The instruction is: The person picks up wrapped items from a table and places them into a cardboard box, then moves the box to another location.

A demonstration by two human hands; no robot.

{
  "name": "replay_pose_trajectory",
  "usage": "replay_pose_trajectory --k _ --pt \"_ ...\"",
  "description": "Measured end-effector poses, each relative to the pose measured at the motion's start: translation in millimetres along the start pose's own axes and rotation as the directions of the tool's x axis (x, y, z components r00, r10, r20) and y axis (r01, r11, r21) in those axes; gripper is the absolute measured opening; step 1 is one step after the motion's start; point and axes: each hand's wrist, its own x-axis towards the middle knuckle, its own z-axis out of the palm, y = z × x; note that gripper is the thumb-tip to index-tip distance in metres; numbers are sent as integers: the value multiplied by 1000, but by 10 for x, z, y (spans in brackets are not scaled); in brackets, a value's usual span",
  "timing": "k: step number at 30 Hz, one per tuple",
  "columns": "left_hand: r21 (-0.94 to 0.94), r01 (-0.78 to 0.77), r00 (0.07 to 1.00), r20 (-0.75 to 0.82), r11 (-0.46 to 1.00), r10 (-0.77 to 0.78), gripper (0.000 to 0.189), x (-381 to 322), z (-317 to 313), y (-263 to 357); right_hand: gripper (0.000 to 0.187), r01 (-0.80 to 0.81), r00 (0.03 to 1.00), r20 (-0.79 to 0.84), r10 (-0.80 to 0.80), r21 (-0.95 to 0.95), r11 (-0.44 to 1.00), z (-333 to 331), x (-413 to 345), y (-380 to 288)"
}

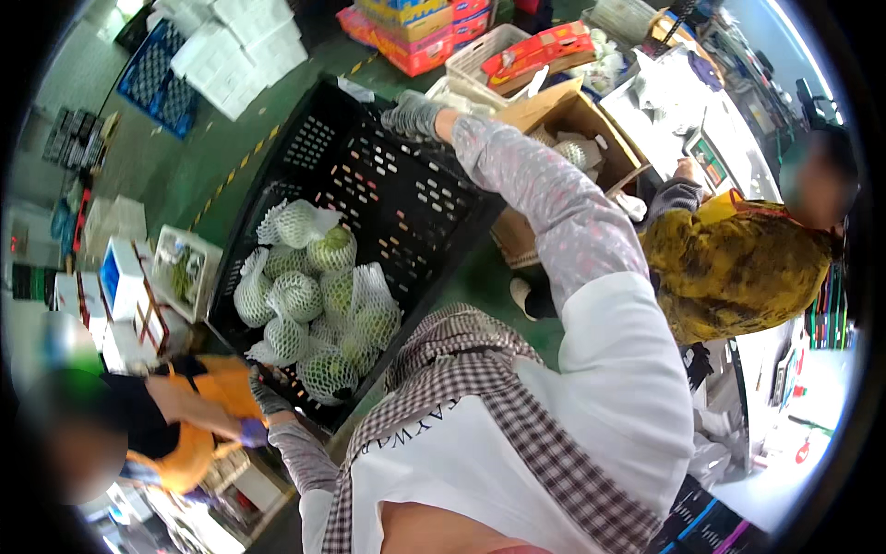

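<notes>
A large black plastic crate (408, 208) lies before me, slanting across the view. Several round green fruits in white foam nets (297, 296) are gathered at its lower left end; the rest of its perforated floor is bare. My right hand (413, 116), in a grey glove, grips the rim at the crate's upper end. At the lower end, my left hand (268, 393), gloved too, holds the rim near the netted fruits, its fingers partly hidden by the crate's edge.
An open cardboard box (616, 131) with netted items stands right of the crate. A co-worker in a yellow-brown top (740, 266) is at a scale there; another person in an orange apron (180, 450) is at lower left. White foam boxes (235, 55) and a blue crate (158, 79) stand upper left.
</notes>
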Motion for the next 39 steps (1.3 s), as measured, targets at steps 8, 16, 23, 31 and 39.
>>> replay_pose_trajectory --k 8,16,23,31,39 --pt "73 7 999 -36 997 -4 27 108 438 112 19 -104 994 1 105 156 982 -123 308 327" --pt "60 31 999 -45 998 -28 28 339 752 262 22 -217 976 72 206 234 948 -356 620 388" --pt "67 83 995 -52 994 -80 28 819 765 -56 26 -192 967 169 190 -7 981 -242 1031 484" --pt "98 172 984 19 980 -174 29 1474 690 -98 39 -285 952 -96 291 71 956 78 996 814" --pt "129 248 965 -125 960 -232 29 2050 -35 -306 36 -180 977 -119 175 -28 983 951 1603 1661"
